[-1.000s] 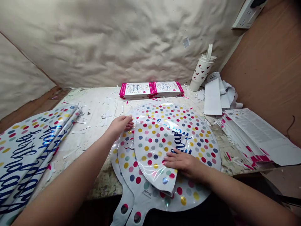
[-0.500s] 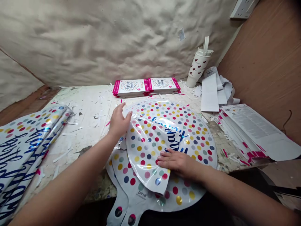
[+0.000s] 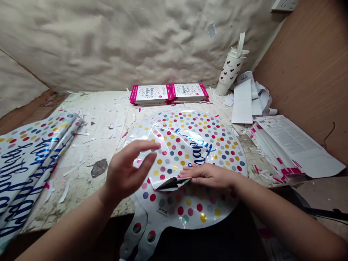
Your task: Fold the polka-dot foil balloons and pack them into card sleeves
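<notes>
A flat foil balloon (image 3: 194, 210) with coloured dots and blue lettering lies in front of me, on top of at least one more like it. Their white tails hang over the table's front edge. The upper balloon has a folded flap (image 3: 174, 146), whose near edge curls up and shows a dark inside. My right hand (image 3: 210, 175) rests on this flap with its fingers lying flat. My left hand (image 3: 129, 168) hovers at the left side of the flap, thumb and forefinger apart and nothing between them.
Folded dotted balloons (image 3: 29, 163) lie at the left. Two stacks of pink-and-white packets (image 3: 152, 93) stand at the back. A white tumbler with hearts (image 3: 231, 69), paper strips (image 3: 241, 103) and a fanned pile of printed cards (image 3: 296, 145) are at the right. Paper scraps litter the table (image 3: 95, 134).
My left hand has come down and nearer to me, from the balloon's upper left edge to beside the flap. The flap's near point has turned up and under by my right hand.
</notes>
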Demonstrator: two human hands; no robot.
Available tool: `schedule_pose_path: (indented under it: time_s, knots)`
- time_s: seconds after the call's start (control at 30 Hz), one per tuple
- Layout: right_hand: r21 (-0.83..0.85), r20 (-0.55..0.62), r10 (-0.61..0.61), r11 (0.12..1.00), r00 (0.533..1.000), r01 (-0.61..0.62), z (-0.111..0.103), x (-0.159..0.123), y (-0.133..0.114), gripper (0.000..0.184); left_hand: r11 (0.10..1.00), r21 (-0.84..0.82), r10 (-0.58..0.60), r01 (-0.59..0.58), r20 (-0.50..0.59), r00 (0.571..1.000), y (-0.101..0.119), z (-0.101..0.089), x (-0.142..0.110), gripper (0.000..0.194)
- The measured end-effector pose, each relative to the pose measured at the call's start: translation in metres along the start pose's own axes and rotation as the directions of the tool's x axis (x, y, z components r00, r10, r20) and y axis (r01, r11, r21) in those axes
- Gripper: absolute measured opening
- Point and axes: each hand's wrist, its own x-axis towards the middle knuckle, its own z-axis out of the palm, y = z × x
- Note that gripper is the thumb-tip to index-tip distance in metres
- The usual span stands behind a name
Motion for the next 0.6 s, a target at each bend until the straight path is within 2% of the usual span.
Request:
schedule_pose_path:
  time_s: [0.1, 0.2, 0.33, 0.4, 0.47, 0.5, 0.53, 0.57, 0.6]
  knots:
    - [0.054, -0.054, 0.005, 0.999, 0.999, -0.002, 0.003, 0.001, 0.004, 0.037, 0.979, -0.026, 0.204, -0.202, 0.086, 0.975, 0.028, -0.003, -0.009, 0.029]
    - [0.133, -0.149, 0.033, 0.991, 0.988, -0.013, 0.005, 0.002, 0.011, 0.03, 0.961, -0.07, 0.278, -0.269, 0.206, 0.938, 0.05, -0.004, -0.016, 0.03]
    - [0.286, -0.149, 0.116, 0.956, 0.982, -0.069, 0.004, 0.001, 0.014, 0.027, 0.948, -0.231, 0.299, -0.217, 0.424, 0.855, 0.065, -0.015, -0.016, 0.033]
    - [0.336, -0.115, 0.149, 0.936, 0.982, -0.103, 0.004, 0.0, 0.012, 0.028, 0.94, -0.302, 0.306, -0.16, 0.538, 0.785, 0.069, -0.022, -0.014, 0.035]
    - [0.405, -0.201, 0.18, 0.91, 0.963, -0.086, 0.003, 0.001, 0.009, 0.03, 0.931, -0.344, 0.329, -0.125, 0.634, 0.7, 0.071, -0.022, -0.011, 0.034]
    - [0.455, -0.303, 0.193, 0.89, 0.933, -0.037, 0.001, 0.003, 0.007, 0.03, 0.93, -0.346, 0.34, -0.127, 0.673, 0.657, 0.069, -0.017, -0.009, 0.033]
    - [0.502, -0.432, 0.208, 0.864, 0.877, 0.042, -0.001, 0.006, 0.006, 0.03, 0.934, -0.326, 0.342, -0.146, 0.7, 0.627, 0.065, -0.008, -0.006, 0.03]
    - [0.531, -0.564, 0.223, 0.835, 0.795, 0.143, -0.004, 0.009, 0.004, 0.028, 0.943, -0.278, 0.33, -0.181, 0.716, 0.616, 0.058, 0.005, -0.004, 0.028]
    - [0.535, -0.676, 0.234, 0.808, 0.698, 0.247, -0.009, 0.012, 0.003, 0.025, 0.953, -0.201, 0.301, -0.227, 0.71, 0.636, 0.048, 0.02, 0.0, 0.026]
